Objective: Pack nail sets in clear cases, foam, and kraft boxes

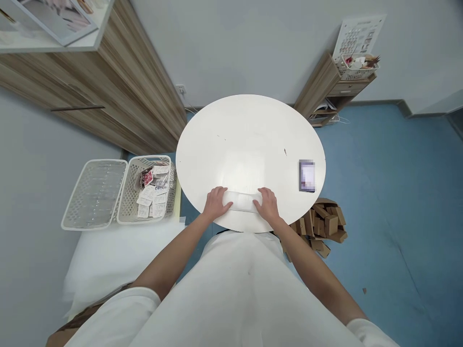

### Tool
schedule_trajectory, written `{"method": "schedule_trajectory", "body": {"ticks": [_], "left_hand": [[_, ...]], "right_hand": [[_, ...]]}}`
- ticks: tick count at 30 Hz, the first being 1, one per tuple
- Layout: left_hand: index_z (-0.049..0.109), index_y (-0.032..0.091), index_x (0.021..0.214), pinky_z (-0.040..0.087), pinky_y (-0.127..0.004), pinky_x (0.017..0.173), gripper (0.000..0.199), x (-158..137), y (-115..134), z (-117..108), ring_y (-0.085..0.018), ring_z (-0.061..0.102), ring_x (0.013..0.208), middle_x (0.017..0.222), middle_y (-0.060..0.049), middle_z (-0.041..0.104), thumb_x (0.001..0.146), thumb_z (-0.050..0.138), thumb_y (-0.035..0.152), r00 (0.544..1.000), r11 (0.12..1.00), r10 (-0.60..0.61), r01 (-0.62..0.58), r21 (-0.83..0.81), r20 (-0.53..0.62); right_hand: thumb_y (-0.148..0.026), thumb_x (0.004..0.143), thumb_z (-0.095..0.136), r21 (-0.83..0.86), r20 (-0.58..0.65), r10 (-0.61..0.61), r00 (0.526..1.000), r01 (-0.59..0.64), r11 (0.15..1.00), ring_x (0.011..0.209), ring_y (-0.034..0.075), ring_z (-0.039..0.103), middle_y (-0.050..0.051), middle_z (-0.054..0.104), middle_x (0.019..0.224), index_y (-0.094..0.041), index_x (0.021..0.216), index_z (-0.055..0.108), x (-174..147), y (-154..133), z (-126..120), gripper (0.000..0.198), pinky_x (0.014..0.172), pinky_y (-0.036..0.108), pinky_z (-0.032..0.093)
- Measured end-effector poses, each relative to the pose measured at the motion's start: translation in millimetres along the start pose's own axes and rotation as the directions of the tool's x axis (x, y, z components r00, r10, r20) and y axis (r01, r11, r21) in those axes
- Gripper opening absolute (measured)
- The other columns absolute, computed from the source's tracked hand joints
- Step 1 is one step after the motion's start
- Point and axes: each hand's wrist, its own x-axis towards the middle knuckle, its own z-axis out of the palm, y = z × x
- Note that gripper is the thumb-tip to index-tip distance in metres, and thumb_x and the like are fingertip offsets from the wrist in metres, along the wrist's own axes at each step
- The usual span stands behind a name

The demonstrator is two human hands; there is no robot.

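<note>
White, soft-looking cylindrical roll [243, 201] of thin sheet material, gripped at both ends

Handling, left to right. In left hand [217, 204]: left end of roll, grasped with fingers over far side and thumb along near side. In right hand [267, 205]: opposite end, grasped in mirror fashion. Advisable, by judgement: matched pressure at both ends, thumbs level, roll kept straight and low on smooth white rounded tabletop [253, 125] to avoid skewing or slackening. Light squeeze preferable; likely to crease or flatten under force.

Placement, left to right, with far edge of tabletop as twelve o'clock. Off tabletop toward nine: white perforated plastic basket [126, 202] with packets and cards, well apart from left hand. Near six, just in from near edge: roll, lying crosswise between both hands and touching each; toward three from left hand, toward nine from right; outer ends hidden under fingers. Between three and four: flat purple-edged rectangular item [306, 176], face pixelated, apart from right hand. Beyond tabletop, between four and five: heaped brown cardboard boxes [330, 225].
</note>
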Motion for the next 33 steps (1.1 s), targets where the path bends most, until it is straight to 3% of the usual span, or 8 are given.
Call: {"method": "schedule_trajectory", "body": {"ticks": [2, 4, 9, 14, 20, 25, 30, 33], "left_hand": [[0.038, 0.023, 0.122, 0.019, -0.043, 0.098, 0.063, 0.7, 11.9, 2.5, -0.032, 0.028, 0.123, 0.132, -0.012, 0.037, 0.067, 0.060, 0.042, 0.980, 0.983, 0.159, -0.168, 0.068, 0.118], [0.037, 0.024, 0.123, 0.016, -0.044, 0.099, 0.067, 2.9, 22.4, 8.8, -0.033, 0.026, 0.124, 0.134, -0.011, 0.035, 0.063, 0.063, 0.040, 0.945, 0.961, 0.233, -0.260, 0.098, 0.228], [0.037, 0.023, 0.122, 0.020, -0.042, 0.095, 0.060, 2.4, 34.6, 25.3, -0.030, 0.036, 0.116, 0.130, -0.011, 0.039, 0.066, 0.057, 0.027, 0.954, 0.972, 0.181, -0.212, 0.106, 0.240], [0.048, 0.022, 0.112, 0.022, -0.041, 0.092, 0.056, -9.6, 30.0, 21.1, -0.029, 0.046, 0.104, 0.114, -0.009, 0.052, 0.060, 0.061, 0.034, 0.935, 0.975, 0.201, -0.219, 0.031, 0.291], [0.057, 0.025, 0.102, 0.027, -0.039, 0.090, 0.043, -17.7, 29.0, 14.3, -0.027, 0.052, 0.100, 0.105, -0.005, 0.060, 0.063, 0.058, 0.044, 0.896, 0.993, 0.115, -0.094, -0.071, 0.430], [0.062, 0.024, 0.096, 0.033, -0.035, 0.086, 0.042, -9.2, 23.9, 0.0, -0.027, 0.051, 0.101, 0.109, -0.005, 0.059, 0.069, 0.049, 0.054, 0.926, 0.988, 0.073, -0.018, -0.150, 0.371], [0.061, 0.020, 0.093, 0.041, -0.027, 0.071, 0.041, 4.3, -0.9, -12.3, -0.023, 0.056, 0.090, 0.099, -0.005, 0.062, 0.067, 0.054, 0.050, 0.922, 0.931, -0.067, 0.195, -0.310, 0.381], [0.061, 0.018, 0.086, 0.041, -0.026, 0.063, 0.037, 7.2, -15.2, -8.7, -0.020, 0.057, 0.079, 0.088, -0.005, 0.063, 0.068, 0.052, 0.049, 0.927, 0.894, -0.146, 0.274, -0.355, 0.346]], "right_hand": [[-0.037, 0.073, 0.054, -0.059, 0.103, -0.116, 0.988, 0.122, 0.991, 0.120, 0.029, 0.030, 0.013, 0.037, 0.129, -0.020, 0.117, 0.039, -1.3, -4.7, 3.2, 0.049, 0.095, 0.044, 0.026], [-0.037, 0.066, 0.062, -0.105, 0.207, -0.173, 0.963, 0.198, 0.975, 0.118, 0.029, 0.032, 0.012, 0.037, 0.128, -0.021, 0.111, 0.041, -0.7, -7.7, 8.5, 0.053, 0.094, 0.044, 0.025], [-0.021, 0.065, 0.060, -0.172, 0.250, -0.178, 0.952, 0.225, 0.959, 0.105, 0.027, 0.043, 0.012, 0.043, 0.120, -0.020, 0.104, 0.043, -1.5, -9.6, 18.7, 0.043, 0.086, 0.039, 0.032], [-0.026, 0.064, 0.059, -0.109, 0.319, -0.166, 0.933, 0.210, 0.972, 0.093, 0.024, 0.047, 0.009, 0.049, 0.107, -0.020, 0.100, 0.044, -18.9, -14.8, 11.0, 0.040, 0.077, 0.035, 0.035], [-0.033, 0.067, 0.057, 0.085, 0.520, -0.104, 0.848, 0.070, 0.994, 0.078, 0.019, 0.051, 0.003, 0.056, 0.094, -0.023, 0.096, 0.049, -27.2, -17.6, -8.0, 0.032, 0.065, 0.029, 0.038], [-0.037, 0.071, 0.056, 0.191, 0.476, -0.071, 0.876, -0.024, 0.981, 0.090, 0.020, 0.053, 0.005, 0.057, 0.103, -0.022, 0.088, 0.059, -3.9, -10.5, -16.9, 0.023, 0.073, 0.029, 0.040], [-0.045, 0.073, 0.052, 0.319, 0.488, 0.047, 0.872, -0.228, 0.920, 0.083, 0.018, 0.056, 0.005, 0.061, 0.098, -0.021, 0.088, 0.061, 15.5, -0.1, -15.1, 0.030, 0.067, 0.027, 0.042], [-0.041, 0.072, 0.055, 0.384, 0.433, 0.109, 0.895, -0.292, 0.876, 0.083, 0.017, 0.056, 0.004, 0.062, 0.096, -0.021, 0.091, 0.060, 19.1, 4.8, -10.4, 0.028, 0.067, 0.026, 0.042]]}}
